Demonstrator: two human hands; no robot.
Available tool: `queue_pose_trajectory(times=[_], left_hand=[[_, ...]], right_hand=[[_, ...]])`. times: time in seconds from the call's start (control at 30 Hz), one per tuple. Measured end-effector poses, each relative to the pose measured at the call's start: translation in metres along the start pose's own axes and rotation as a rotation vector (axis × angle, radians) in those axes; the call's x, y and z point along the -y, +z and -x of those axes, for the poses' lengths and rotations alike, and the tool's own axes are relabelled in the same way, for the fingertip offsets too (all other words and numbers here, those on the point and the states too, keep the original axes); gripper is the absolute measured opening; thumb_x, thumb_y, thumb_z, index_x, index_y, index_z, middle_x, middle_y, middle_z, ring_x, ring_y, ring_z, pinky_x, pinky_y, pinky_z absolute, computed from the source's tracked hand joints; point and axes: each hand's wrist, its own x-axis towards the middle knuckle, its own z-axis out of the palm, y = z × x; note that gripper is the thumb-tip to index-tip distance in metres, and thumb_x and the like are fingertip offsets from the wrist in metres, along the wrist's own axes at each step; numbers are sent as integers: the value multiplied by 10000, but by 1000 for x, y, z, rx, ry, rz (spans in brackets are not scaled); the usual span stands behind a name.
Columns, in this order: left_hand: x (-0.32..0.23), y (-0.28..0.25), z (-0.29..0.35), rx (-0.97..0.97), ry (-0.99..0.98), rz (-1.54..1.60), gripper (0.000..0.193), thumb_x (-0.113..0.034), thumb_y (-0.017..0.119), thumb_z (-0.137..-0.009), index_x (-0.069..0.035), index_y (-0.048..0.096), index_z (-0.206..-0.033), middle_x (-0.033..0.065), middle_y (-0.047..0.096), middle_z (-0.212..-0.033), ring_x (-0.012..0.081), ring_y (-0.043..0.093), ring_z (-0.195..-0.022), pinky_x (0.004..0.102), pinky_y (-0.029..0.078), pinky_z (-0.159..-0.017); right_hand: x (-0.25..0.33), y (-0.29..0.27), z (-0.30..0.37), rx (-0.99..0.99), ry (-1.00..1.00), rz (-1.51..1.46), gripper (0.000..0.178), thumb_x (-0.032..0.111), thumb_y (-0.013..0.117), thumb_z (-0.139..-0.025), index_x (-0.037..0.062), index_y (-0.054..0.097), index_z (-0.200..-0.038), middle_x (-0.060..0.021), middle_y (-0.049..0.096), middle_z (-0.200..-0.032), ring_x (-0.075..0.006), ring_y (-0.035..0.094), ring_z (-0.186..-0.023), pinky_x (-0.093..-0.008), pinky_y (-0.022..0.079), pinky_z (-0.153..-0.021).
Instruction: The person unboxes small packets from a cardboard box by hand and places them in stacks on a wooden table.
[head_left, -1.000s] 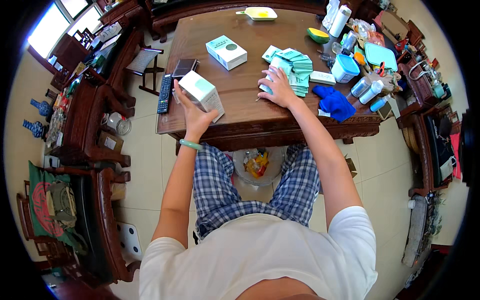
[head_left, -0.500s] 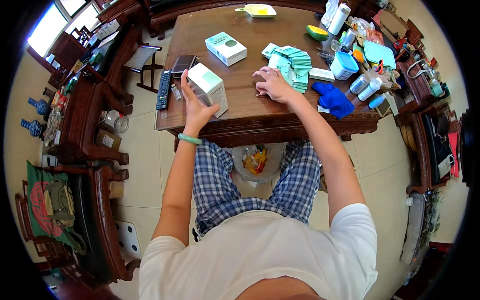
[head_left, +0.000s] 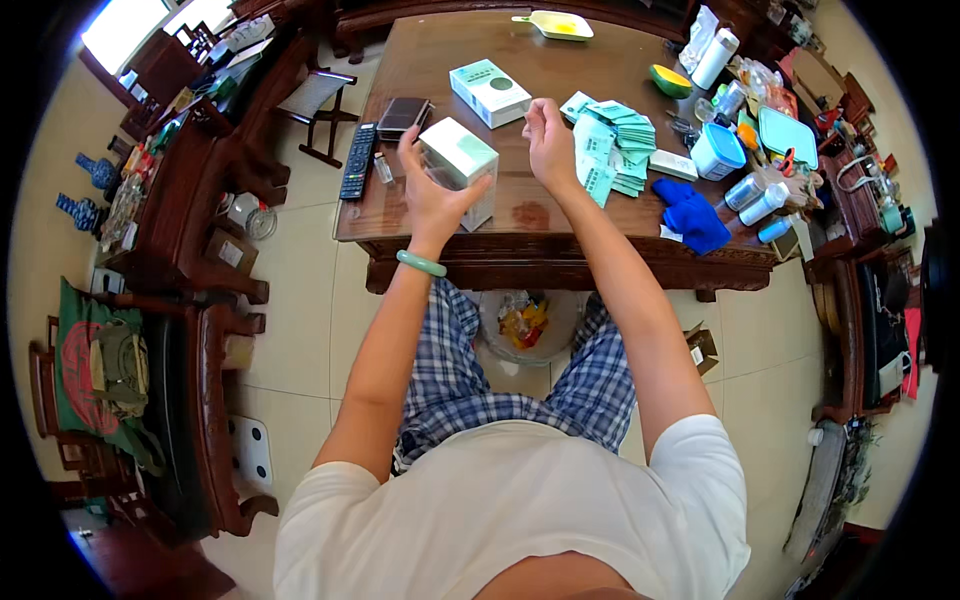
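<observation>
Fingers of the left hand [head_left: 432, 192] grip a white and pale green box [head_left: 459, 168], thumb on its right side and the other fingers behind it, so the far face of the box is hidden. The box is lifted and tilted over the near part of the wooden bench [head_left: 520, 215]; whether its lower corner touches the wood cannot be told. A green bangle [head_left: 421, 263] sits on the left wrist.

The right hand [head_left: 548, 140] is raised just beside the box, not touching it. Its fingers are curled loosely with the tips close together, and whether something small is pinched between them cannot be made out.

Beyond the hands lie a second box [head_left: 489, 91] of the same kind and a stack of green and white packets [head_left: 610, 148], partly covered by the right hand. A black remote control [head_left: 357, 160] lies near the left edge, and a blue cloth [head_left: 692, 214] on the right. The heap of bottles and containers at the far right is too bent and crowded to sort. Under the bench, a bin [head_left: 527, 325] with colourful scraps shows between the knees, its rim half hidden.
</observation>
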Motion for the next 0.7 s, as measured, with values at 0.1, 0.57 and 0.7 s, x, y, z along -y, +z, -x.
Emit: queue_pose_trajectory(times=[0.1,0.57,0.7], left_hand=[[-2,-2,7,33,-15,33,996,-138,902,-618,-54,310,-1414,141,540,-1222,236,572,-1115,372,477,-937],[-3,25,18,-217,137,-176,919,-232,895,-594,-32,374,-1323,155,456,-1221,334,459,-1158,452,407,-969],[-5,30,20,-229,128,-194,916,-229,891,-599,-38,367,-1326,161,453,-1228,345,459,-1155,462,404,-965]], right_hand=[[56,-17,13,178,-79,307,206,213,497,-1016,41,598,-969,-100,591,-691,-256,572,-630,-377,468,-620],[106,-42,76,238,160,14,79,54,585,-930,-11,604,-970,-93,639,-641,-148,617,-570,-289,467,-553],[95,-40,73,222,410,-243,65,66,622,-920,1,616,-925,-15,613,-614,-58,528,-536,-222,405,-506]])
